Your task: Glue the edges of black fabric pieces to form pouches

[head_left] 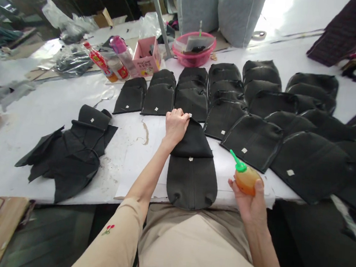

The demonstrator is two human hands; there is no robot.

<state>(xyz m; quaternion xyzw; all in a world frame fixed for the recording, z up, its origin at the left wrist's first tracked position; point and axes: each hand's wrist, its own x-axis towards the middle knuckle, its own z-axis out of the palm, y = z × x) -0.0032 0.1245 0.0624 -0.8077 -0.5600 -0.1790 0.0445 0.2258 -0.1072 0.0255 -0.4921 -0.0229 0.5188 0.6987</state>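
Observation:
A black fabric piece (191, 182) lies at the table's front edge, its rounded end toward me and a small pale tag near its middle. My left hand (176, 127) is closed on the far corner of its upper flap. In my right hand (252, 202), right of the piece, is a squeeze bottle (247, 179) with orange liquid and a green nozzle pointing up and left. Several similar black pieces (251, 137) lie overlapping in rows beyond and to the right. A loose heap of black fabric (69, 151) sits on the left.
The white table (53, 102) has dark specks. Toward the back stand a red-labelled bottle (98, 60), a pink box (147, 57) and a pink basket (194, 57), with a metal pole (159, 15) between them. Large grey sacks (239, 14) stand behind.

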